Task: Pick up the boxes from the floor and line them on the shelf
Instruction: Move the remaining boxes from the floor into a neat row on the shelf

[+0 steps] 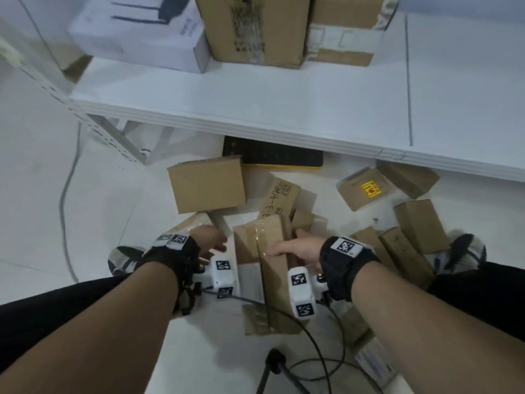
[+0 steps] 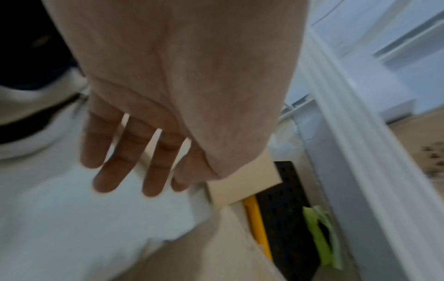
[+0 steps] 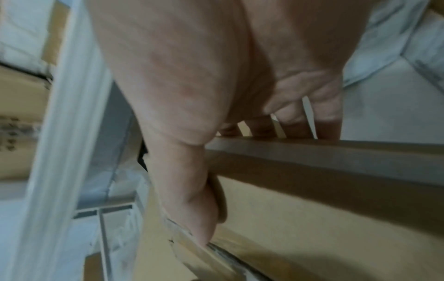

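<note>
A long taped cardboard box point(image 1: 264, 268) lies tilted on the floor between my feet. My right hand point(image 1: 295, 245) grips its right side, thumb on the top face and fingers curled over the far edge; the right wrist view shows the same hold on the box point(image 3: 336, 209). My left hand point(image 1: 213, 243) hovers just left of the box with nothing in it. Its fingers point(image 2: 134, 155) are straight and spread in the left wrist view. Several more brown boxes lie around, such as a square one point(image 1: 207, 184) and one with handwriting point(image 1: 279, 200). The white shelf point(image 1: 255, 109) runs across above them.
On the shelf stand a white box point(image 1: 142, 38) and two brown boxes point(image 1: 255, 29) point(image 1: 346, 29). A black and yellow board point(image 1: 272, 155) lies under the shelf. More boxes point(image 1: 363, 191) point(image 1: 420, 226) lie right, by my shoe point(image 1: 460, 251). A grey cable point(image 1: 66, 194) runs left; a black stand point(image 1: 275, 362) is near.
</note>
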The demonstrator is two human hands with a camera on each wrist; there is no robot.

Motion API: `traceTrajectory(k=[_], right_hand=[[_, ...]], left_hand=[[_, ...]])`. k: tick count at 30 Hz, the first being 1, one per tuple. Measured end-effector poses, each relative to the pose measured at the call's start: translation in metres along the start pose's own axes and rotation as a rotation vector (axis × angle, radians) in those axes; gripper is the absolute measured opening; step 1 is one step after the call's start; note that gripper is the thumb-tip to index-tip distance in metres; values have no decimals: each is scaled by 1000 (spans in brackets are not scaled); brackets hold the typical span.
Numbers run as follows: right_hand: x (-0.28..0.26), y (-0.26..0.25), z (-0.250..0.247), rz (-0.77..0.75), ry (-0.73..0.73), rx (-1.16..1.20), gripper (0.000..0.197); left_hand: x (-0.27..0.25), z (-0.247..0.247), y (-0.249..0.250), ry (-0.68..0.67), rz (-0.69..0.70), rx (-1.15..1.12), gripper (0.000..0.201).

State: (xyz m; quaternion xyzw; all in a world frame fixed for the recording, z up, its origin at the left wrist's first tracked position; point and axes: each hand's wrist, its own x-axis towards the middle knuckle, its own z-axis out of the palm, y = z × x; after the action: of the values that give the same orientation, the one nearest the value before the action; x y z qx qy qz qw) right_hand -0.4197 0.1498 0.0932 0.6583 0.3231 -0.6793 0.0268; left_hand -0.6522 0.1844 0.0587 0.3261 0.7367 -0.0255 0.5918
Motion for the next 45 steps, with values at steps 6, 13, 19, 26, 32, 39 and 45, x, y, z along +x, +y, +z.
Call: traceTrajectory(k=[6, 13, 19, 26, 32, 39, 45], right_hand=[[16, -8, -55, -98, 119, 231, 110], [22, -24, -70, -162, 99, 333, 55], [46, -34, -74, -179, 100, 380, 36], [64, -48, -71, -189, 40, 418, 35], [80, -71, -54, -135, 68, 500, 43], [99, -85, -44, -107, 120, 424, 78], [103, -82, -39, -72, 109, 437, 67]], left_hand=[[-3, -58, 76, 502, 293, 338, 41], [29, -97, 99, 532, 148, 484, 89], [53, -123, 105, 433, 46, -178, 97], [67, -131, 67, 83, -262, -505, 84], [91, -133, 51, -17, -237, -581, 78], [103, -133, 42, -19, -160, -650, 86], [96, -121, 54, 43, -74, -655, 44]])
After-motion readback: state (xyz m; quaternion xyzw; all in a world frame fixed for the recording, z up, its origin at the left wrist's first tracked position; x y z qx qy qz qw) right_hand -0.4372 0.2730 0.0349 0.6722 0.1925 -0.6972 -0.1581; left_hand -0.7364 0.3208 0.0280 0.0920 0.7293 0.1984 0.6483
